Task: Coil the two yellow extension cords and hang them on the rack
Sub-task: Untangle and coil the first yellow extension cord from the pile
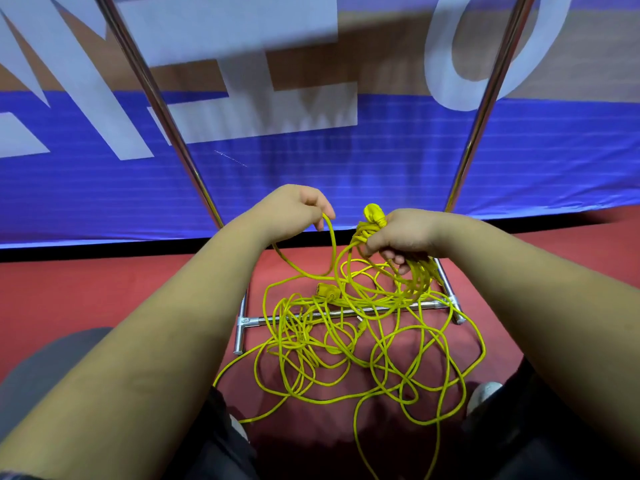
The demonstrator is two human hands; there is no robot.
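Yellow extension cord lies in a loose tangle (349, 344) on the red floor, draped over the rack's bottom bar. My right hand (403, 237) grips a bundle of several coiled loops (417, 275), with a yellow plug end (373, 213) sticking up above the fist. My left hand (294, 209) pinches a single strand (330, 244) that curves down into the tangle. A second yellow connector (325, 292) rests on the floor among the loops. The metal rack has two upright poles (162, 109) (485, 109) and a base bar (346, 313).
A blue and white banner (346, 161) hangs behind the rack. The rack's left foot (239, 336) and right foot (453, 303) stand on the red floor. My dark-trousered legs (540, 445) and a pale shoe (483, 393) frame the tangle at the bottom.
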